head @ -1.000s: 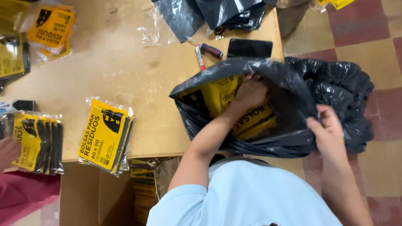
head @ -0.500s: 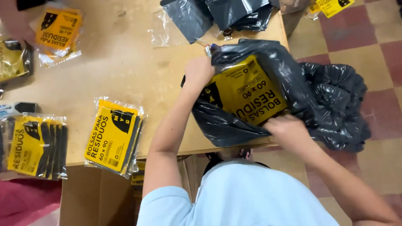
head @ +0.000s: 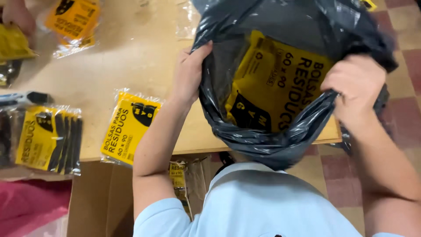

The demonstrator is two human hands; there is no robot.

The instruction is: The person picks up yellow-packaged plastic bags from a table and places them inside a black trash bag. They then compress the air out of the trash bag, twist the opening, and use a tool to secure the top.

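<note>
A large black plastic bag (head: 263,145) is held wide at the table's near edge. My left hand (head: 189,72) grips its left rim and my right hand (head: 357,83) grips its right rim. Inside the bag lies a yellow packet with black print (head: 274,85), seen through the mouth. Another yellow packet in clear wrap (head: 127,127) lies flat on the table just left of my left forearm.
A stack of yellow packets (head: 46,138) sits at the table's left edge. More packets (head: 72,22) lie at the far left, near another person's hand (head: 17,17). A cardboard box (head: 101,197) stands below the wooden table (head: 144,57). Tiled floor is at right.
The bag has been lifted and pulled toward me, its mouth spread wider. My right hand moved from the bag's lower edge up to its right rim. The view has closed in.
</note>
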